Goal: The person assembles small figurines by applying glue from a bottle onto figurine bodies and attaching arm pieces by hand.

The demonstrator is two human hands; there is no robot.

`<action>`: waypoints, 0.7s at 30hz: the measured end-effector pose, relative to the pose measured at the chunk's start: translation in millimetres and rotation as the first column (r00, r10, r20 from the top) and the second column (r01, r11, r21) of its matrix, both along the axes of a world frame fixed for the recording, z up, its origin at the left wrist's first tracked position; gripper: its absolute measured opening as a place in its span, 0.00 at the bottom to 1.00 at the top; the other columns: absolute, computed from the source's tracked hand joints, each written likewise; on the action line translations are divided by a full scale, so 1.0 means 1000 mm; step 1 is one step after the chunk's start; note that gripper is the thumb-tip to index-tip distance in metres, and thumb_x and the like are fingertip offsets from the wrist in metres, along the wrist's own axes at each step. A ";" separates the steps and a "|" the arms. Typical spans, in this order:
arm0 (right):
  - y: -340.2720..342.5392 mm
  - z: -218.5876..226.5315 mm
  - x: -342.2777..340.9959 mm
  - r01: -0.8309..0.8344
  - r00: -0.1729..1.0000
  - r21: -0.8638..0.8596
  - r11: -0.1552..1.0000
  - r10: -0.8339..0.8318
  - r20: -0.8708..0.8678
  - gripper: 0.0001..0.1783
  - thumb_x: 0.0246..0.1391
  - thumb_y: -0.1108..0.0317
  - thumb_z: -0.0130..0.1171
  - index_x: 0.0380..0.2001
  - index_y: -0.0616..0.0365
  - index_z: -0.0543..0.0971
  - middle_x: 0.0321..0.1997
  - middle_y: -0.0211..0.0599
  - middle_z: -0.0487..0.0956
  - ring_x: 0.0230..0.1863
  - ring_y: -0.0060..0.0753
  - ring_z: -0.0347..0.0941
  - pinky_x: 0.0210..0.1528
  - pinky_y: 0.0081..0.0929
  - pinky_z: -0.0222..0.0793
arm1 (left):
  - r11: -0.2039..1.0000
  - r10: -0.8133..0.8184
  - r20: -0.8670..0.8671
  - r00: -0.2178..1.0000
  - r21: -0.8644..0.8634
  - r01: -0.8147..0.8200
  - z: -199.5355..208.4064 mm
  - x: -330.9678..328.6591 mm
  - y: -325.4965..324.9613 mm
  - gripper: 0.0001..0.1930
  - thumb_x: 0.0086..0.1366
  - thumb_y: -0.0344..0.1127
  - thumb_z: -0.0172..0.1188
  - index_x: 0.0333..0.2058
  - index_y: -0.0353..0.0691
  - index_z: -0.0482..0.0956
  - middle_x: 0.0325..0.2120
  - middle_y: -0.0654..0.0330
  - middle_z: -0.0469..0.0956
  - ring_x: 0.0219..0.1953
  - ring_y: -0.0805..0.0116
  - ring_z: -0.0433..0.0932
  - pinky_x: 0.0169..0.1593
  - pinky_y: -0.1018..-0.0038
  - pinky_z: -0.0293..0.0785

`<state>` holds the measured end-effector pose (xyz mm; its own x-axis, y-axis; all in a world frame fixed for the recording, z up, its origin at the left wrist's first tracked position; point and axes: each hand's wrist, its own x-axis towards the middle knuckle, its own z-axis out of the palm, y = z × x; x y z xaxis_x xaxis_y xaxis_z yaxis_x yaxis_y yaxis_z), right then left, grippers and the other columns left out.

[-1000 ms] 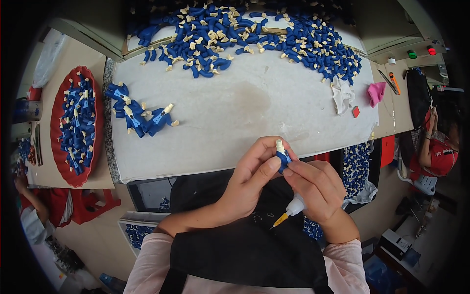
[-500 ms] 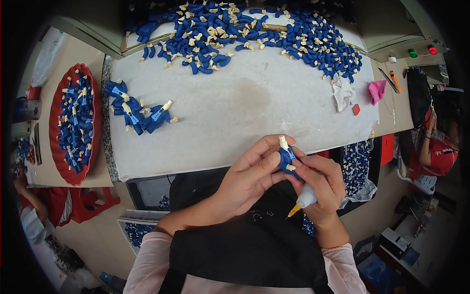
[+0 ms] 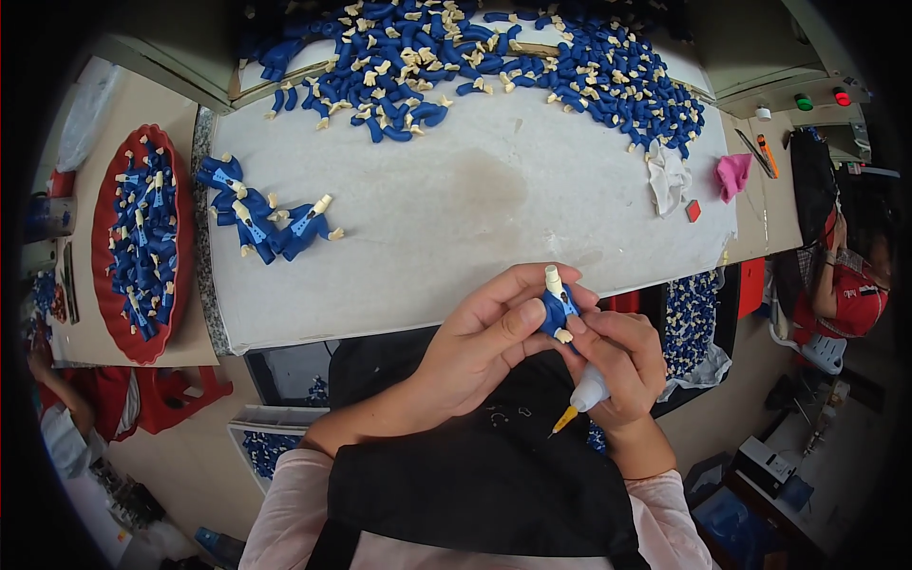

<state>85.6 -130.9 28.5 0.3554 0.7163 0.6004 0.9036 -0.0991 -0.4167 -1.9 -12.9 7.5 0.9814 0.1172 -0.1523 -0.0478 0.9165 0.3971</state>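
Observation:
My left hand [image 3: 484,332] is closed around a small blue figurine torso [image 3: 559,304] with a cream neck and a cream hand, its neck pointing up. My right hand [image 3: 622,361] grips a white squeeze bottle [image 3: 591,388] in its lower fingers. The bottle's yellow needle tip [image 3: 564,419] points down and left. With thumb and forefinger, the right hand also touches the torso's right side; part of the torso is hidden by the fingers. On the worktop to the left lie several assembled figurine torsos [image 3: 255,220].
Piles of loose blue arms with cream hands [image 3: 389,85] lie along the far edge. A red scalloped tray [image 3: 106,275] of blue pieces stands at left. At right are a white cloth [image 3: 668,179], a pink cloth [image 3: 731,177], a red block [image 3: 693,211] and an orange cutter [image 3: 768,157].
The torso has turned slightly in my fingers, and its cream hand sits a little lower. The bottle has shifted slightly down and left, its tip pointing more steeply down.

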 end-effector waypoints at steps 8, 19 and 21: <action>0.002 -0.006 -0.003 0.015 1.000 -0.001 1.000 -0.015 0.000 0.15 0.26 0.76 0.65 0.25 0.63 0.77 0.25 0.36 0.70 0.20 0.30 0.67 0.18 0.18 0.64 | 0.996 0.088 -0.018 0.996 -0.002 -0.089 0.000 0.002 -0.006 0.13 0.63 0.34 0.40 0.44 0.36 0.61 0.37 0.57 0.67 0.41 0.71 0.67 0.43 0.77 0.65; 0.002 -0.006 -0.003 0.038 0.999 -0.009 0.999 -0.038 -0.016 0.15 0.25 0.76 0.66 0.25 0.63 0.77 0.24 0.35 0.70 0.19 0.30 0.67 0.18 0.18 0.64 | 0.991 0.060 -0.064 0.996 -0.117 -0.067 0.001 0.003 -0.007 0.14 0.63 0.36 0.40 0.45 0.36 0.61 0.36 0.57 0.66 0.40 0.72 0.66 0.42 0.77 0.65; 0.002 -0.008 -0.003 0.043 0.999 -0.008 0.999 -0.043 -0.016 0.15 0.25 0.76 0.66 0.25 0.62 0.77 0.24 0.35 0.70 0.19 0.30 0.67 0.18 0.18 0.64 | 0.991 0.069 -0.063 0.996 -0.113 -0.075 0.000 0.004 -0.007 0.14 0.63 0.35 0.41 0.44 0.36 0.61 0.36 0.57 0.66 0.39 0.72 0.67 0.41 0.77 0.66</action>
<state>82.5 -129.2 20.0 0.3954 0.7050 0.5888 0.8918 -0.1411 -0.4299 2.4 -20.0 7.3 0.9600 0.1656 -0.2257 -0.0951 0.9513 0.2933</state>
